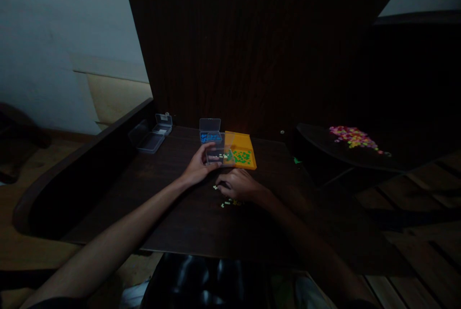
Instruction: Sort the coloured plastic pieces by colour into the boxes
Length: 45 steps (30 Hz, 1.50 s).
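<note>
My left hand (201, 162) grips the side of a clear plastic box (212, 159), its thumb at the near edge. A few pale small pieces (224, 156) lie in that box. My right hand (236, 185) is just below the box, with fingers curled in a pinch over the tabletop. Pale pieces (215, 187) show at its fingertips; whether one is between them I cannot make out. More pale and yellowish pieces (230, 203) lie loose under that hand. Touching or overlapping the clear box is an open orange box (252, 161) with green pieces (242, 156).
Behind stands an open clear box (210, 125) of blue pieces. Two open clear boxes, a larger one (151, 142) and a smaller one (163, 125), sit at the left. A pink, purple and yellow pile (353, 137) rests on the right ledge (313, 138). A dark panel (252, 49) rises behind.
</note>
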Motion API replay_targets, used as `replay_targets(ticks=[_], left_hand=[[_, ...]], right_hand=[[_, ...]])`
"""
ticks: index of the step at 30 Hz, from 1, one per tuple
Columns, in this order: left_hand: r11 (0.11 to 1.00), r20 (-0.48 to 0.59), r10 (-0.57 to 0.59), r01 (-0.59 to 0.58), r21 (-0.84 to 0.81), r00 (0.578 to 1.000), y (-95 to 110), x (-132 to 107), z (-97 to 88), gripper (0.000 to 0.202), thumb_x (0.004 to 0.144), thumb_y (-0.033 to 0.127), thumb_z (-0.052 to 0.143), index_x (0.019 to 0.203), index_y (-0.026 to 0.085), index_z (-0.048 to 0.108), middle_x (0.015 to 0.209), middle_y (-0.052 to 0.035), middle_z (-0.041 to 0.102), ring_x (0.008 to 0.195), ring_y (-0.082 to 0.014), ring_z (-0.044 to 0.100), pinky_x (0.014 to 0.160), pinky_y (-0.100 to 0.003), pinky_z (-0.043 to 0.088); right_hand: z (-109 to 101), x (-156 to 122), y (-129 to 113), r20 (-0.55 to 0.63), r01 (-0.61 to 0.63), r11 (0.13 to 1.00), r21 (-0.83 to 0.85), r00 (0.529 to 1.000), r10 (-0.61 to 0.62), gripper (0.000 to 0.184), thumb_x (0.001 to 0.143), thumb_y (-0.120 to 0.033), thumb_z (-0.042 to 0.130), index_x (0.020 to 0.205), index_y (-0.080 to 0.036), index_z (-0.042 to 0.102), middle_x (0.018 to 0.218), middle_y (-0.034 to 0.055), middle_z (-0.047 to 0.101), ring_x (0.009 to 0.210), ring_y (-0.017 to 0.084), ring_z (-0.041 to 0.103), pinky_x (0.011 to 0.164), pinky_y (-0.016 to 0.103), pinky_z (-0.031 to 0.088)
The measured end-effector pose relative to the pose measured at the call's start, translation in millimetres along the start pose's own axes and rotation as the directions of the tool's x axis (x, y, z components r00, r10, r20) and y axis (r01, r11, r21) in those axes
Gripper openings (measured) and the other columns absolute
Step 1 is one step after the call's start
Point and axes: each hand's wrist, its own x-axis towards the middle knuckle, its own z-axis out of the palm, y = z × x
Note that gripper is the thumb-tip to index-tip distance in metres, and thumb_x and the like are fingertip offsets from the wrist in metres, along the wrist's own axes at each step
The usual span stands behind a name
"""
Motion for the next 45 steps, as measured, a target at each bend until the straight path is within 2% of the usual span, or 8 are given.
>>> replay_targets(ticks=[5,14,25,29,32,36,42,45], left_hand=[[1.000,-0.004,0.003,-0.003,-0.009,1.000,2.6,-1.1,0.5,0.065,0.064,0.016,0.079,0.121,0.020,0.049,0.123,-0.0104,0.052,0.090,-0.0157,0.062,0.088,-0.042,0.054],[1.000,0.002,-0.008,0.008,-0.010,1.000,1.8,-0.7,0.8,0.065,0.063,0.015,0.079,0.121,0.020,0.049,0.122,-0.0096,0.053,0.089,-0.0152,0.062,0.088,-0.041,0.054],[1.000,0.011,-0.004,0.004,-0.005,1.000,1.1,-0.4,1.3,0.065,0.063,0.017,0.079,0.121,0.020,0.049,0.123,-0.0103,0.052,0.090,-0.0160,0.062,0.087,-0.041,0.054],[1.000,0.015,0.010,-0.009,-0.006,1.000,1.0,-0.5,1.0,0.064,0.063,0.017,0.079,0.120,0.021,0.049,0.122,-0.0097,0.052,0.090,-0.0164,0.062,0.086,-0.041,0.054],[1.000,0.026,0.021,-0.021,-0.002,0.999,1.8,-0.9,0.6,0.063,0.064,0.018,0.078,0.120,0.020,0.049,0.120,-0.0092,0.052,0.090,-0.0161,0.062,0.087,-0.039,0.053],[1.000,0.054,0.006,-0.006,-0.008,0.999,3.3,-3.0,2.1,0.063,0.064,0.019,0.079,0.119,0.020,0.049,0.121,-0.0100,0.052,0.092,-0.0172,0.062,0.087,-0.038,0.053],[1.000,0.093,-0.029,0.030,-0.003,0.995,6.9,-8.3,8.3,0.063,0.065,0.021,0.079,0.121,0.020,0.048,0.121,-0.0102,0.055,0.097,-0.0195,0.062,0.090,-0.041,0.051],[0.999,0.119,-0.039,0.041,-0.013,0.992,7.7,-10.6,10.7,0.063,0.066,0.020,0.078,0.121,0.020,0.047,0.119,-0.0100,0.057,0.099,-0.0199,0.062,0.089,-0.039,0.051]], right_hand=[[3.5,0.8,-1.6,-0.007,0.014,1.000,-0.009,1.000,-0.014,0.023,0.086,-0.030,0.057,0.105,-0.022,0.068,0.075,0.0017,0.069,0.068,0.015,0.060,0.063,0.025,0.033],[8.3,2.4,1.9,0.028,0.024,0.999,-0.034,0.999,-0.023,0.021,0.089,-0.030,0.052,0.101,-0.022,0.068,0.078,0.0031,0.069,0.069,0.016,0.060,0.061,0.025,0.030],[9.1,2.0,3.2,0.008,0.007,0.999,0.035,1.000,-0.007,0.019,0.089,-0.028,0.054,0.100,-0.021,0.067,0.075,0.0017,0.065,0.068,0.014,0.057,0.061,0.024,0.030],[3.1,-0.3,4.7,-0.013,0.043,0.979,0.198,0.999,-0.041,0.016,0.087,-0.026,0.057,0.097,-0.019,0.067,0.063,-0.0034,0.056,0.059,0.011,0.050,0.059,0.022,0.031],[-10.9,-4.6,5.9,-0.033,0.068,0.900,0.431,0.998,-0.060,0.017,0.087,-0.029,0.058,0.094,-0.016,0.066,0.054,-0.0078,0.043,0.050,0.008,0.040,0.054,0.021,0.031],[-35.5,-7.0,10.2,-0.113,0.036,0.787,0.616,0.993,0.042,0.023,0.086,-0.037,0.057,0.093,-0.016,0.063,0.054,-0.0090,0.034,0.050,0.008,0.033,0.050,0.021,0.028],[-51.2,6.7,24.2,-0.152,0.047,0.709,0.704,0.985,0.086,0.023,0.086,-0.037,0.057,0.093,-0.015,0.057,0.062,-0.0065,0.045,0.055,0.008,0.040,0.052,0.021,0.031],[-49.1,15.2,29.2,-0.147,0.043,0.762,0.647,0.987,0.070,0.020,0.088,-0.033,0.053,0.096,-0.015,0.056,0.063,-0.0060,0.047,0.056,0.008,0.042,0.053,0.020,0.032]])
